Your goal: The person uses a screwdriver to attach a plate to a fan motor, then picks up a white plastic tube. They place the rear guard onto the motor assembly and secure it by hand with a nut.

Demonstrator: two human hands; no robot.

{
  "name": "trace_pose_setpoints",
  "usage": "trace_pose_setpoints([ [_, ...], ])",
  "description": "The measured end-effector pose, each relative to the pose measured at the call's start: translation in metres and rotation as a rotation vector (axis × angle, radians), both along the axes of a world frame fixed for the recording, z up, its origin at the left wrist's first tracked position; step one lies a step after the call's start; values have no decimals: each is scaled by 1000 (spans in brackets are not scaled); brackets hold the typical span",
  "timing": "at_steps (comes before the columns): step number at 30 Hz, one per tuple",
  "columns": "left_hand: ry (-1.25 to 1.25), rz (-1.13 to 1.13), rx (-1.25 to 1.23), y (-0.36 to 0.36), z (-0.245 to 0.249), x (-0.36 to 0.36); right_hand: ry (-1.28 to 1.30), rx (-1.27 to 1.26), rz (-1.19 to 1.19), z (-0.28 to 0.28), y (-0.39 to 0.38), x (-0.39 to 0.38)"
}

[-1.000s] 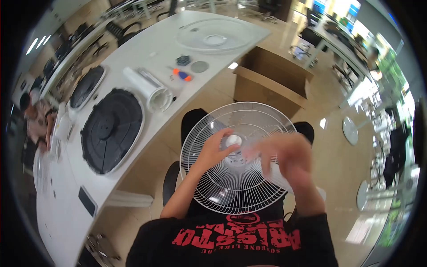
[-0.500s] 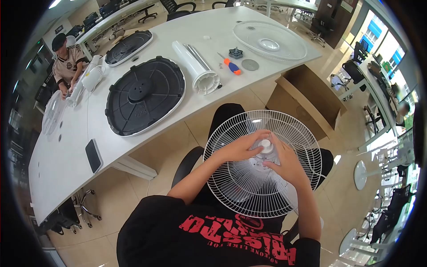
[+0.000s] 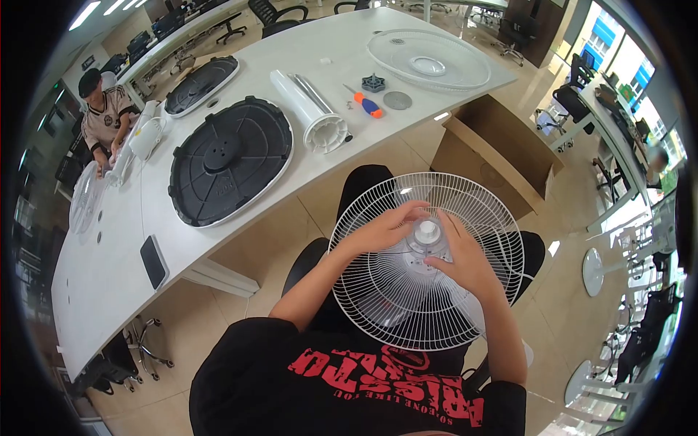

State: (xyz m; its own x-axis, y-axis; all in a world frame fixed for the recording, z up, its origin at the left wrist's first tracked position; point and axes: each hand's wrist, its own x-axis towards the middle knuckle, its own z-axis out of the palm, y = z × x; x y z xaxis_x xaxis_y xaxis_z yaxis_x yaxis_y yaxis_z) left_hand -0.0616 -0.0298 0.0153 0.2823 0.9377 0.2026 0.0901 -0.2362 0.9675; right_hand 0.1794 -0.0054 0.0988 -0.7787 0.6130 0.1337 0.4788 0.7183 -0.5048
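Observation:
A white wire fan grille (image 3: pixel 363 291) lies across my lap, with translucent fan blades (image 3: pixel 382 309) showing through its wires. In its middle stands a clear hub with a round white knob (image 3: pixel 429 231). My left hand (image 3: pixel 389 227) curves along the far left side of the hub, fingers stretched out and slightly apart. On the opposite side is my right hand (image 3: pixel 463 254), its thumb and fingers spread around the hub's right edge. Whether the fingertips touch the knob is hard to make out.
On the white table (image 3: pixel 225 251) lie black-backed round bases (image 3: pixel 254 163), a white tube (image 3: pixel 305 109), an orange-blue screwdriver (image 3: pixel 368 105), a dark knob (image 3: pixel 374 82), a clear grille (image 3: pixel 465 69) and a phone (image 3: pixel 153 261). A cardboard box (image 3: pixel 502 149) stands beyond my knees. Another person (image 3: pixel 109 120) handles parts at left.
My left hand has drawn back a little from the knob, leaving more of it visible. My right hand has opened slightly around the hub. The view has shifted slightly.

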Motion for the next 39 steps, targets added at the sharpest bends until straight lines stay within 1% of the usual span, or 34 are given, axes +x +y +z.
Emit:
trace_pose_setpoints([
  [2, 230, 122, 78, -12, 31, 22, 4, -16, -2, 0, -1, -1],
  [3, 331, 147, 181, -13, 34, 27, 7, -29, -5, 2, -2, -2],
  [6, 406, 109, 93, -9, 36, 27, 8, -78, -24, 2, -2, 0],
  [7, 280, 21, 112, -6, 28, 19, 10, -98, -30, 2, -2, 0],
  [10, 53, -76, 182, -3, 25, 9, 33, -125, -57, 5, -3, 0],
  [11, 3, -86, 156, -3, 26, 11, 41, -101, -50, 4, -3, 0],
  [15, 291, 56, 66, -7, 41, 30, 58, -45, -24, -1, -2, 1],
  [18, 37, -130, 186, 4, 15, 7, 40, -30, -23, 2, -1, 3],
  [21, -298, -154, -91, 7, 1, -6, 32, -51, -36, -1, -3, 2],
  [24, 139, 28, -35, -7, 39, 17, 43, -58, -32, 1, 1, 1],
  [25, 331, 42, 65, -6, 43, 21, 47, -64, -29, 1, 1, 1],
  [28, 270, -47, 184, 4, 24, 14, 36, -40, -44, -2, -1, 1],
  [29, 157, -118, 212, 6, 19, 5, 35, -36, -42, -1, -1, 2],
  [32, -100, -88, -80, 3, 15, -1, 27, -59, -40, 2, -2, 2],
  [33, 33, 27, -37, -1, 17, 8, 20, -85, -46, 3, -1, 2],
  [34, 212, 49, -12, -4, 31, 17, 12, -114, -52, 3, -1, 2],
  [36, 566, 92, 40, -9, 56, 31, 42, -57, -29, -4, 0, 3],
  [37, 602, 133, 163, -6, 45, 32, 57, -24, -17, -5, 1, 3],
  [39, 360, 26, 267, 2, 33, 22, 55, -15, -20, -4, 1, 3],
])
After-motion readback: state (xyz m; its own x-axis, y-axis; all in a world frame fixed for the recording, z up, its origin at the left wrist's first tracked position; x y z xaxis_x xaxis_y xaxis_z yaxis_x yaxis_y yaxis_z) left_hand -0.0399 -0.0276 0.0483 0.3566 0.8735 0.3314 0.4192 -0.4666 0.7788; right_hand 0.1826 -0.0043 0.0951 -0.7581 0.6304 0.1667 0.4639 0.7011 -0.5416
